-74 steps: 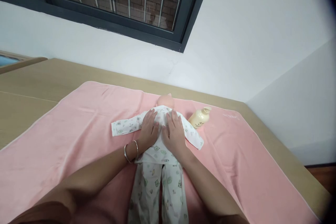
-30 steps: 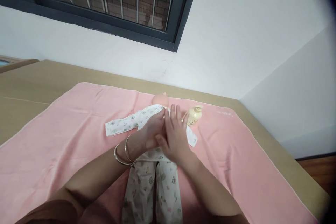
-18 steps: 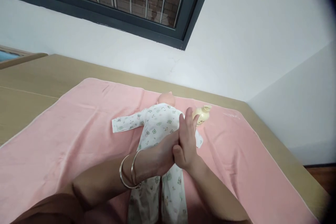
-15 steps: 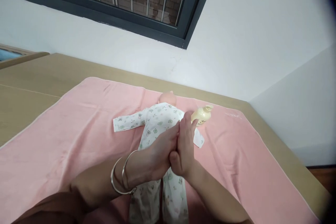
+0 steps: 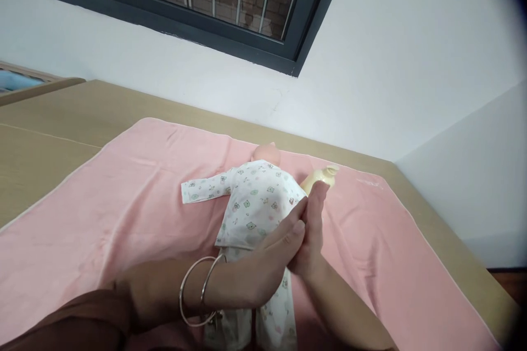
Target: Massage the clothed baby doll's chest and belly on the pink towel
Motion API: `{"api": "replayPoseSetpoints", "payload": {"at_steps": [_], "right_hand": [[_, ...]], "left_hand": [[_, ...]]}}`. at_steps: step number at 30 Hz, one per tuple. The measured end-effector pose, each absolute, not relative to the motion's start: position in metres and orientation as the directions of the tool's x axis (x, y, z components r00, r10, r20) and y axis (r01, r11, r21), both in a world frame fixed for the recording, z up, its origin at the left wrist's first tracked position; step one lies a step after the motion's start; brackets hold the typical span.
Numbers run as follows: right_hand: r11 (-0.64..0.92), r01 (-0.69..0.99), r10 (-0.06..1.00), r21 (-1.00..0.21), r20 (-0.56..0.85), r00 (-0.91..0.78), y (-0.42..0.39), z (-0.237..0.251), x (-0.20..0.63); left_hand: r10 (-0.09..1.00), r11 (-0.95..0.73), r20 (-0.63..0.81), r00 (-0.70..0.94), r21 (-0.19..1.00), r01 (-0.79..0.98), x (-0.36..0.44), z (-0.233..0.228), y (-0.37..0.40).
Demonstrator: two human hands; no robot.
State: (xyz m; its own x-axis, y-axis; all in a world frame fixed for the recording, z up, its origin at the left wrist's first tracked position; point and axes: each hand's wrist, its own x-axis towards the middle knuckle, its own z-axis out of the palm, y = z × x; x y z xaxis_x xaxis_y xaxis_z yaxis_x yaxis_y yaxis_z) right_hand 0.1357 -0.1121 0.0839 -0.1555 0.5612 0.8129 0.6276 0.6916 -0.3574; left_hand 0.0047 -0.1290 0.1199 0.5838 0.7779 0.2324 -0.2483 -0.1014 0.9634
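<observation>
My left hand (image 5: 274, 260), with two thin silver bangles (image 5: 191, 290) at its wrist, lies palm to palm against my right hand (image 5: 313, 230). Both hands have their fingers stretched out, and nothing shows between them. Beneath and beyond them a baby doll (image 5: 257, 192) lies on a pink mat (image 5: 152, 197). It wears a white top and trousers with small printed figures, and its head points to the wall. One sleeve reaches out to the left; the other is hidden behind my hands. Just past my right fingertips stands a pale yellow bottle (image 5: 319, 177), partly covered by them.
The mat is spread over a wooden surface (image 5: 53, 115) that meets a white wall (image 5: 230, 93). A dark-framed window (image 5: 247, 46) is above. At the far left a wooden-edged box or bed (image 5: 61, 82) holds something light blue.
My palms have slid against each other, the left thumb now showing over the right hand. Both hands have shifted slightly right and cover more of the bottle. The view has moved a little.
</observation>
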Motion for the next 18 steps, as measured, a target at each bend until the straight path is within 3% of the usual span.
{"api": "replayPoseSetpoints", "payload": {"at_steps": [1, 3, 5, 7, 11, 15, 18], "right_hand": [[0.667, 0.627, 0.571, -0.402, 0.817, -0.084, -0.103, 0.082, 0.139], [0.566, 0.631, 0.685, -0.530, 0.728, -0.003, -0.085, 0.076, 0.140], [0.505, 0.619, 0.792, -0.602, 0.609, -0.053, -0.068, 0.067, 0.137], [0.532, 0.606, 0.821, -0.591, 0.535, -0.200, -0.054, 0.056, 0.133], [0.557, 0.667, 0.825, -0.494, 0.423, -0.375, -0.036, 0.043, 0.139], [0.327, 0.813, 0.928, -0.481, 0.329, -0.178, -0.030, 0.038, 0.148], [0.121, 0.909, 0.961, -0.399, 0.276, -0.007, -0.040, 0.037, 0.136]], "left_hand": [[0.793, -0.115, 0.236, 0.562, 0.964, -0.242, 0.003, 0.118, -0.124], [0.877, -0.164, 0.240, 0.416, 0.964, -0.211, 0.001, 0.112, -0.103], [0.940, -0.294, 0.303, 0.154, 0.953, -0.079, 0.002, 0.100, -0.072], [0.943, -0.329, 0.331, -0.021, 0.942, 0.063, 0.004, 0.085, -0.042], [0.928, -0.362, 0.372, -0.018, 0.912, 0.195, 0.010, 0.050, -0.009], [0.894, -0.436, 0.448, 0.021, 0.855, 0.281, 0.012, 0.026, -0.008], [0.858, -0.493, 0.513, 0.009, 0.820, 0.291, 0.011, 0.019, -0.009]]}}
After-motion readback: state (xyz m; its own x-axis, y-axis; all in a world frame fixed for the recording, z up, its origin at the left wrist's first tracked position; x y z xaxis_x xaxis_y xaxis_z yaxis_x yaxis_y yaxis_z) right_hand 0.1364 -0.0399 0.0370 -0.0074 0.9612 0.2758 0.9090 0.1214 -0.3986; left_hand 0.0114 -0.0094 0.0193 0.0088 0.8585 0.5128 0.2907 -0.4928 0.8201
